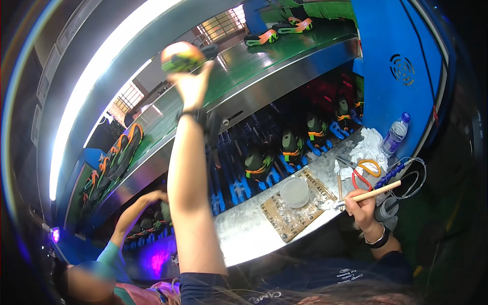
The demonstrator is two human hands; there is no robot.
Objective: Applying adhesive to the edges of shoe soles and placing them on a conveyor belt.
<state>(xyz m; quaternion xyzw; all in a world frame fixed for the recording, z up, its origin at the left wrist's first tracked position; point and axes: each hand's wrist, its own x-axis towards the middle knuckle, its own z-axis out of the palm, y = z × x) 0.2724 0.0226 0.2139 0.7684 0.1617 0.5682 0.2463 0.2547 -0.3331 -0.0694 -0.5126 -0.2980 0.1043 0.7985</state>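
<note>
Left hand [192,89]'s got a blurry orange-and-green shoe sole [180,57] gripped up high, far left of the bench [239,239], by the green conveyor [244,63]; can't tell if they're touching. Right hand [361,209]'s closed round a wooden-handled brush [378,191], near right, bristles beside the cardboard [284,218] with a plastic tub [295,192] on it.

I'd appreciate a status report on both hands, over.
Left hand raised, holding blurred orange-and-green shoe part. Right hand gripping wooden-handled brush. Scissors lying just beyond it.
</note>
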